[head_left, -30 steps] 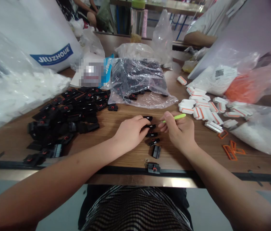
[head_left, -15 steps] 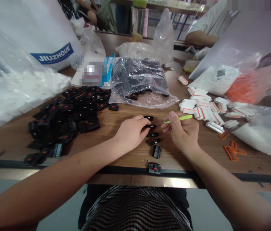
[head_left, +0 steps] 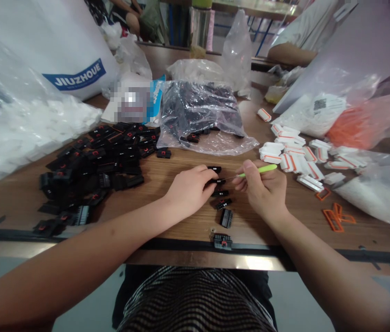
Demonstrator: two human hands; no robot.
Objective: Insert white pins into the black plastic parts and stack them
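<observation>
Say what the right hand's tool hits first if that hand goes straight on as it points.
Probably the black connector in the grasp of the left hand: the right hand holds a green-handled pick whose thin tip points at it. Depth is unclear from this one view.

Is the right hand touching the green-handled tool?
Touching: the head view shows the right hand gripping the green-handled tool, its thumb lying across the handle.

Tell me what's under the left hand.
One black connector pokes out between the thumb and index finger of the left hand; another black connector shows just beyond the fingers. Whatever lies beneath the palm is covered, so I cannot tell.
</observation>
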